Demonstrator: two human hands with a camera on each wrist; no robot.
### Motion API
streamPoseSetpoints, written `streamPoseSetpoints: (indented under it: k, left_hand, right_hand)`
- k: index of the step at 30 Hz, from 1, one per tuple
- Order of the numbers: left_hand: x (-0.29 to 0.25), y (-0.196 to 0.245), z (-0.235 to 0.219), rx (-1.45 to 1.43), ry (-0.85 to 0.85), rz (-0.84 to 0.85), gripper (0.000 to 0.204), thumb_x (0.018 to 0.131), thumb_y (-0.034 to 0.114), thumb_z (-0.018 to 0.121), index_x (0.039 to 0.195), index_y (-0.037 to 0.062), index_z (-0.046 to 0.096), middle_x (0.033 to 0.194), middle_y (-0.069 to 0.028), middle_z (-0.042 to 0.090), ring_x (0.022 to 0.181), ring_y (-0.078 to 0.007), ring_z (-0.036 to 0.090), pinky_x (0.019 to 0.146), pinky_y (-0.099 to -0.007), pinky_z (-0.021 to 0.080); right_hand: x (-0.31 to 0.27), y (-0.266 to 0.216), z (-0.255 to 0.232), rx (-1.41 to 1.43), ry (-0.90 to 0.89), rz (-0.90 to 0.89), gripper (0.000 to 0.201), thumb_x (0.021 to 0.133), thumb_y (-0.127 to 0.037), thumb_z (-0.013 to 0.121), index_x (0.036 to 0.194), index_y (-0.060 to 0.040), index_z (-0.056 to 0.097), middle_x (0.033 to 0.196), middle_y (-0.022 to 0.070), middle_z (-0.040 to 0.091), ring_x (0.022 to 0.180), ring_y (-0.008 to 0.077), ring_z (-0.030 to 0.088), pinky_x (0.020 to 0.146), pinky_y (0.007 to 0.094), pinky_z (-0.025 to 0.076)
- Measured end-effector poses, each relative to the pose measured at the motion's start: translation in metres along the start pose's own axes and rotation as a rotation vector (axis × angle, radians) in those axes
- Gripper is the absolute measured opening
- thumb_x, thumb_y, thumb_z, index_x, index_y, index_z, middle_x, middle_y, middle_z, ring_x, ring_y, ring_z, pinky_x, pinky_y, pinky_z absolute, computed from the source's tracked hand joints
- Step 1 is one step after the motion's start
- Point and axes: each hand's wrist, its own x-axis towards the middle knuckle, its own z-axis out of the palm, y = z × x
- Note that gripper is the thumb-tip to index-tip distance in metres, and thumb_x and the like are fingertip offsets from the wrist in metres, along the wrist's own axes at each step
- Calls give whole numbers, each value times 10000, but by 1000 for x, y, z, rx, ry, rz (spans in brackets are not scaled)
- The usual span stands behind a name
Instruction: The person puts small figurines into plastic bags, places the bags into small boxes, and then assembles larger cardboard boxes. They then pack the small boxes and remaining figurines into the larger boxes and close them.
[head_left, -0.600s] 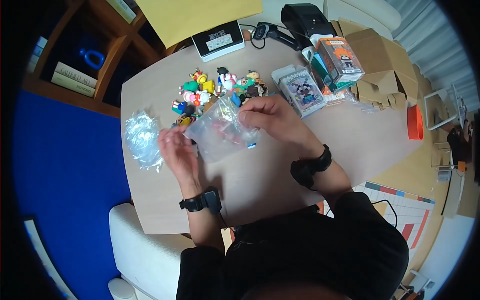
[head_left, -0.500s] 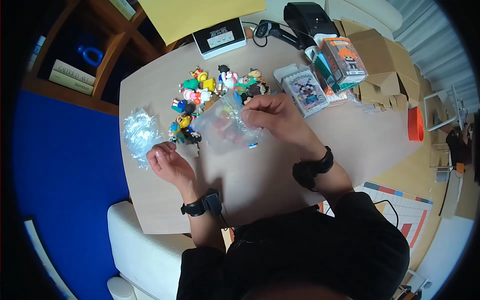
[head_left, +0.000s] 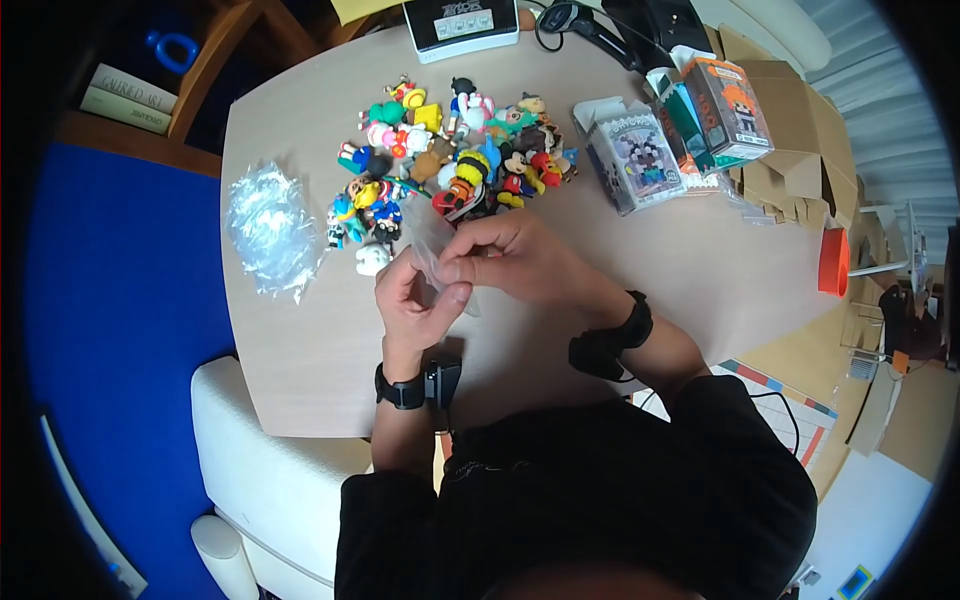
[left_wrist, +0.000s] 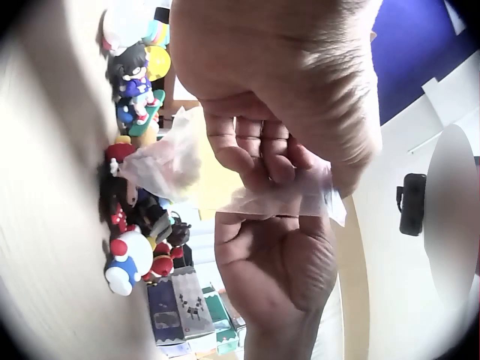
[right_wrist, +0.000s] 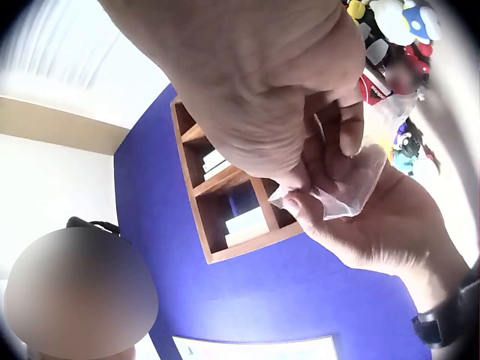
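A crumpled clear plastic bag (head_left: 428,232) is bunched between my two hands, just in front of a pile of small toy figures (head_left: 465,178). My left hand (head_left: 412,305) holds its near end, with thumb and fingers curled round the plastic. From the other side my right hand (head_left: 520,262) pinches the same part, its fingertips close to the left thumb. In the left wrist view the bag (left_wrist: 166,161) hangs past the fingers towards the figures, with something faintly reddish showing through. The right wrist view has the folded plastic (right_wrist: 352,187) spread across the left fingers.
A heap of clear wrappers (head_left: 270,230) lies at the table's left. Right of the figures stand a silver-grey toy box (head_left: 640,165) and an orange box (head_left: 735,105), with opened cardboard (head_left: 800,150) behind. A black-and-white device (head_left: 462,28) and a handheld scanner (head_left: 590,30) are at the back.
The left hand, apart from the bag half a second ago, has come back and grips it beside the right. The bag, then spread out, is now bunched and lower. The head view has shifted.
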Motion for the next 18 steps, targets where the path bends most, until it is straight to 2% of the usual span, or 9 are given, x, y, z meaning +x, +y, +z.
streamPoseSetpoints:
  k: [1,2,5,7,8,11,14,17,18]
  left_hand:
    - [1,2,1,28,5,-18,189,775,97,757,842,45,588,791,-2,604,712,-80,522,663,-222,420]
    - [0,-2,-2,107,-23,44,115,785,28,690,844,38,592,795,-8,609,706,-82,533,655,-223,424]
    - [-4,-7,-4,103,27,6,72,801,-12,641,831,27,589,802,-24,612,722,-90,554,657,-224,431]
    - [0,-7,-2,-43,146,9,61,842,-20,560,802,24,575,787,-25,600,693,-88,541,635,-224,419]
    - [3,-7,-4,-61,200,26,71,849,-15,548,795,25,571,786,-23,597,682,-84,529,627,-222,412]
    - [6,-12,-10,-45,332,52,117,891,29,528,779,21,562,762,-1,576,657,-58,478,613,-211,383]
    - [3,-11,-18,-57,415,43,136,913,42,504,825,7,602,780,18,576,692,-38,474,633,-193,376]
    - [7,-3,-22,-86,442,-7,236,907,62,570,674,47,536,643,12,553,566,-47,444,544,-206,347]
    - [8,1,-22,-52,358,-60,248,904,58,572,660,43,532,625,22,536,554,-41,426,529,-210,333]
  right_hand:
    - [0,2,-1,51,5,9,104,902,-97,676,959,-13,695,840,19,676,761,61,594,681,220,465]
    - [1,2,-2,34,44,10,111,897,-111,682,951,-15,700,828,17,681,757,61,597,682,223,472]
    - [0,-1,-5,-52,177,-23,128,888,-139,691,932,-20,711,803,14,691,745,59,602,682,228,486]
    - [-2,-6,-12,-150,283,-86,126,889,-140,690,926,-21,709,798,17,688,738,59,601,675,226,487]
    - [-3,-12,-16,-214,331,-39,130,882,-142,699,914,-16,706,795,28,686,711,63,598,651,229,485]
    - [-4,-12,-27,-303,332,-145,150,874,-158,710,902,-11,701,772,42,677,670,71,588,624,237,475]
    - [-8,-20,-46,-588,261,35,160,841,-166,731,930,-39,693,789,41,670,701,99,605,635,248,461]
    - [-18,-6,-56,-847,155,188,277,779,-241,767,973,-65,678,810,58,675,729,149,630,654,281,472]
    - [-20,2,-57,-933,115,232,334,753,-277,782,993,-73,671,812,70,676,733,174,639,658,299,480]
